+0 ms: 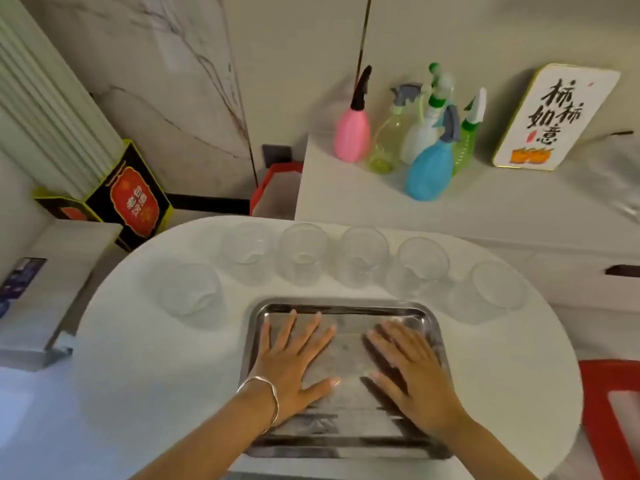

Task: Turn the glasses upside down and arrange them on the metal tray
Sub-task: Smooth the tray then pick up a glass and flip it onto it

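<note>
A shiny metal tray [343, 308] lies on a round white table [156, 368] near its front edge. My left hand [294, 365] and my right hand [412, 372] rest flat inside the tray, palms down, fingers spread, holding nothing. Several clear glasses stand upright in an arc beyond the tray: one at the left [190, 294], others behind the tray [303, 254], and one at the right [495, 287]. No glass is on the tray. A silver bangle sits on my left wrist.
A white counter [346, 192] behind the table carries several spray bottles [429, 168] and a sign with calligraphy [554, 116]. A black and red box [135, 199] stands at the left, a red object [609, 410] at the right edge.
</note>
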`<action>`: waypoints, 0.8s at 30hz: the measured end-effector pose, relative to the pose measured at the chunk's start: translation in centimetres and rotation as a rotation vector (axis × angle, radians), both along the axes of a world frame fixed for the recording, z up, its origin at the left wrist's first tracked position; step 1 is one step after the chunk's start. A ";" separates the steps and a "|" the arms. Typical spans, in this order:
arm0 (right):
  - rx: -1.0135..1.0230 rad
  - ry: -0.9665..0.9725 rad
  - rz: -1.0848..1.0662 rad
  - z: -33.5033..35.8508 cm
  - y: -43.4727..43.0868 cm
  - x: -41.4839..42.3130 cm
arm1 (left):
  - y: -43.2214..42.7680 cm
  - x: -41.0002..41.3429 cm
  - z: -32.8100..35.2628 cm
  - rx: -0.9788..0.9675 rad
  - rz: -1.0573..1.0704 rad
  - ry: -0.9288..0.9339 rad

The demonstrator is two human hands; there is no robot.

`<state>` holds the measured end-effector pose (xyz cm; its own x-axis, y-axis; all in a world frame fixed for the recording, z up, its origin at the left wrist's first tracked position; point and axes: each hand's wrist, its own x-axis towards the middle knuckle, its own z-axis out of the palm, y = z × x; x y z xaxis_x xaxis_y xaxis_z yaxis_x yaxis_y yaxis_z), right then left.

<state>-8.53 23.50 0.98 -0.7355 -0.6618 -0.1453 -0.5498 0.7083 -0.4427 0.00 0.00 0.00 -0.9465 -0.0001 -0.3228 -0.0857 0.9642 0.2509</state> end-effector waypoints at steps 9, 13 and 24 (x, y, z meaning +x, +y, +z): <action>0.133 0.183 0.028 -3.6 -0.5 1.0 | -1.2 -0.2 -3.0 -0.149 -0.116 0.190; 0.113 0.196 -0.015 -4.1 -0.8 1.5 | -1.9 -0.8 -3.8 -0.098 -0.145 0.185; -0.098 0.091 -0.009 -2.3 -1.7 1.8 | -3.8 1.6 2.8 0.019 -0.026 0.728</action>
<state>-6.70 21.77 -1.35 -0.7484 -0.6631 -0.0132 -0.5847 0.6691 -0.4588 1.64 -3.76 2.82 -0.9208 0.0251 0.3892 0.1327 0.9585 0.2523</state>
